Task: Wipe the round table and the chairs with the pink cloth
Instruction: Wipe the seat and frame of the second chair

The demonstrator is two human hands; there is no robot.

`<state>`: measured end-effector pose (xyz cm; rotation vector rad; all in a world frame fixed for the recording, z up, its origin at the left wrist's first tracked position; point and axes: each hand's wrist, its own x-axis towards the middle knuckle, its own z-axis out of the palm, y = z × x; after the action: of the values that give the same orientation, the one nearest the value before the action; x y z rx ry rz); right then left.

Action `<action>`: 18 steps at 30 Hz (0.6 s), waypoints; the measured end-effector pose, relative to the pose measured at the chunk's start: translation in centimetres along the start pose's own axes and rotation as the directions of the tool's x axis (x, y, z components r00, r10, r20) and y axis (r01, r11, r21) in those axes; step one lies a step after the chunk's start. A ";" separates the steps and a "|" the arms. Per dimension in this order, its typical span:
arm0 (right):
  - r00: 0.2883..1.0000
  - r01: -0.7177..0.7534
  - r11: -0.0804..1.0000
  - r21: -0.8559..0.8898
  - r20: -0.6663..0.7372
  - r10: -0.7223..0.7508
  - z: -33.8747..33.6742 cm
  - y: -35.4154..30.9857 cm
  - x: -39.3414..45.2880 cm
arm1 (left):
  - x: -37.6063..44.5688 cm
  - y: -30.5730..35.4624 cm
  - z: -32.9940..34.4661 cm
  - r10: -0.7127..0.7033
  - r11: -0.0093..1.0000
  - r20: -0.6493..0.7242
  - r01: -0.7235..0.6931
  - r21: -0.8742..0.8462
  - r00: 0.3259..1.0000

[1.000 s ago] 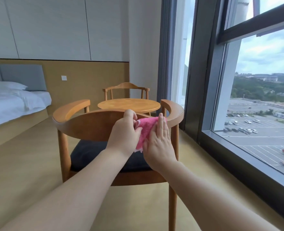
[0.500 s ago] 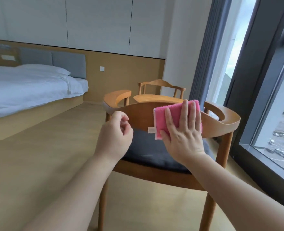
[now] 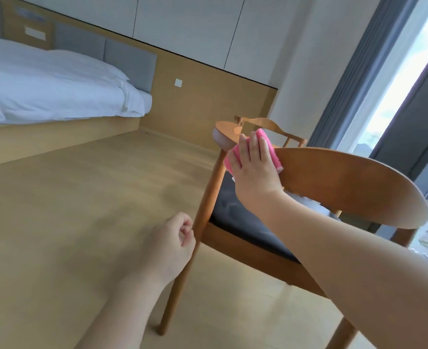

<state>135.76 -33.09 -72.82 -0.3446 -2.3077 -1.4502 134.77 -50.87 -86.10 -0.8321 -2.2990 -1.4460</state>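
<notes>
My right hand [image 3: 254,170] presses the pink cloth [image 3: 270,148] flat against the left end of the curved backrest of the near wooden chair [image 3: 346,185], fingers straight. That chair has a dark seat cushion [image 3: 233,210]. My left hand [image 3: 174,241] hangs lower down beside the chair's rear left leg, fingers loosely curled, holding nothing. A second wooden chair [image 3: 270,125] shows behind the near one. The round table is hidden behind my hand and the backrest.
A bed [image 3: 44,89] with white bedding stands at the left on a wooden base. A wood-panelled wall runs behind. Grey curtains [image 3: 353,69] and a tall window [image 3: 409,79] fill the right. Bare wooden floor [image 3: 82,210] lies to the left of the chair.
My right hand slid the pink cloth leftward along the backrest to its left end. My left hand dropped down and away. The view tilted and swung left.
</notes>
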 end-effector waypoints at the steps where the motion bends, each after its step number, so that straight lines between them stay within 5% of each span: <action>1: 1.000 0.000 1.000 -0.016 0.032 0.000 -0.1 -0.7 0.8 | 0.0 -0.3 0.0 -0.001 1.000 0.022 0.001 -0.015 1.000; 7: 0.996 0.019 0.997 -0.070 0.093 -0.012 -1.3 -3.0 3.7 | -0.2 -1.5 -0.3 0.006 0.998 0.000 -0.006 -0.065 1.000; 18: 0.963 0.194 0.981 0.015 -0.192 -0.187 0.7 3.4 -4.2 | -1.3 1.1 3.8 0.077 0.994 0.059 -0.073 -0.079 0.995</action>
<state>140.78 -31.00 -72.26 0.0273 -2.2566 -1.4607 136.62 -47.50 -87.74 -0.9877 -2.2430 -1.5042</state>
